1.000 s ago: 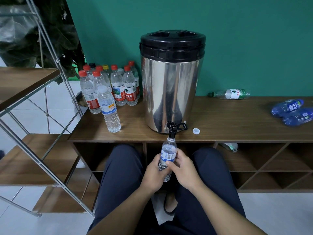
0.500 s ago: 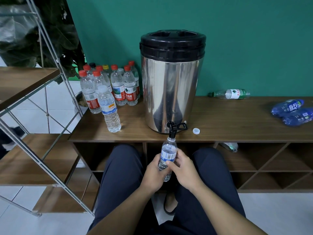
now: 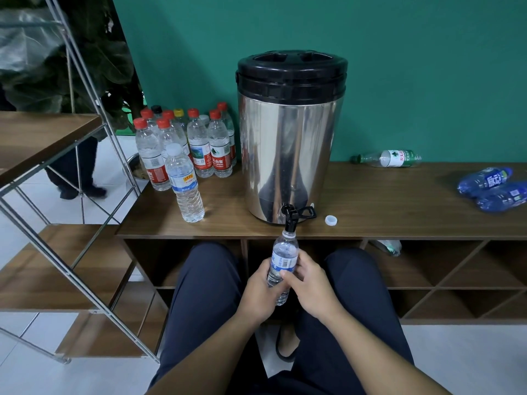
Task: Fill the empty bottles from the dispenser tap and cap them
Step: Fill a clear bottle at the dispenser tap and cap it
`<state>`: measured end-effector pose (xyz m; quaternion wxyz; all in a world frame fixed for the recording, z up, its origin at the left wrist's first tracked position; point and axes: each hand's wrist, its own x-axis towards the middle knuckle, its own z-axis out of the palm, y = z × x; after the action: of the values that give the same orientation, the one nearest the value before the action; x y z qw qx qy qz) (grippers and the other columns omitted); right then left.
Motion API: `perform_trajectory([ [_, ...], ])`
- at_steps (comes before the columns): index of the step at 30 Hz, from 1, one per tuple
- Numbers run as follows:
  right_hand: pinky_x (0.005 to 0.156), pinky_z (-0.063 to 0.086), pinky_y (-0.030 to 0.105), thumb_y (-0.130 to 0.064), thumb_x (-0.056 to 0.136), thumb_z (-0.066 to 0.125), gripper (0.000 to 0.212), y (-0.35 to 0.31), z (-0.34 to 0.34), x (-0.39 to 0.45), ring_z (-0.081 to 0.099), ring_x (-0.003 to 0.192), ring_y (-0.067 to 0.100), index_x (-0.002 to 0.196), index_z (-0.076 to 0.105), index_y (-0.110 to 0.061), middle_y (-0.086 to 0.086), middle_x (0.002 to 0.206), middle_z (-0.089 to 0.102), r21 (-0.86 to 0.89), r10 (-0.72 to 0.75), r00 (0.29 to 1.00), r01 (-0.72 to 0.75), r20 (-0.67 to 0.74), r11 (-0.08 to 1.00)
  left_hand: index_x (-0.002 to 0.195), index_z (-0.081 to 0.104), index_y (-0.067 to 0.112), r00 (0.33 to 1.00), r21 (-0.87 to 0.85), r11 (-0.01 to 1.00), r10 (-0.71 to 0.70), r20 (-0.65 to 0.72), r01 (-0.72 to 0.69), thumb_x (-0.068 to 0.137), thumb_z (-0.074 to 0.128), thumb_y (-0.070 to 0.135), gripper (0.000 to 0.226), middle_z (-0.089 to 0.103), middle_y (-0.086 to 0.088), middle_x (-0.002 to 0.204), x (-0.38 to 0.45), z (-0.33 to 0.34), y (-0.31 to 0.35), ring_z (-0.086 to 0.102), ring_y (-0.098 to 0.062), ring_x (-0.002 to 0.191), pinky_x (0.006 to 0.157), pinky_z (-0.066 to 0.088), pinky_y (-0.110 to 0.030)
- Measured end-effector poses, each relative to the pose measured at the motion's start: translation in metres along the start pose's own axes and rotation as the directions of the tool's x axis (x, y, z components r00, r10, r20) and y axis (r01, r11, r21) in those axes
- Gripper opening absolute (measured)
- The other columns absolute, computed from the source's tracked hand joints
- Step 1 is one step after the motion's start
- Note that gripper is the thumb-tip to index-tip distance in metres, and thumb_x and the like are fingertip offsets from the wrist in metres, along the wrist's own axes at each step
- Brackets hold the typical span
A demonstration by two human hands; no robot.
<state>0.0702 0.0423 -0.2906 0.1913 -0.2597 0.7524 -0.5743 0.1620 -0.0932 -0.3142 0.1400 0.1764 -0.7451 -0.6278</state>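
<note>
Nothing moved, bottle still gripped between both hands, under tap

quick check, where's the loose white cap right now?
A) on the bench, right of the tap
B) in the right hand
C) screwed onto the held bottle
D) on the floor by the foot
A: the cap lies on the bench just right of the tap, while both the left hand and right hand grip the open-necked bottle under the spout.
</note>
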Motion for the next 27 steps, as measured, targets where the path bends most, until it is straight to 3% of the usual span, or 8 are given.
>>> perform_trajectory([
  [27, 0.112, 0.058, 0.044, -0.004, 0.102, 0.077, 0.055, -0.001, 0.0008, 0.0, 0.075, 0.125, 0.01, 0.149, 0.062, -0.028, -0.011, 0.132, 0.079, 0.012, 0.001, 1.0, -0.001, -0.002, 1.0, 0.138, 0.068, 0.033, 1.0, 0.015, 1.0, 0.012, -0.006, -0.012, 0.101, 0.081, 0.022, 0.041, 0.08, 0.007, 0.123, -0.0001, -0.0005, -0.0001, 0.077, -0.014, 0.115, 0.106, 0.061, -0.048],
])
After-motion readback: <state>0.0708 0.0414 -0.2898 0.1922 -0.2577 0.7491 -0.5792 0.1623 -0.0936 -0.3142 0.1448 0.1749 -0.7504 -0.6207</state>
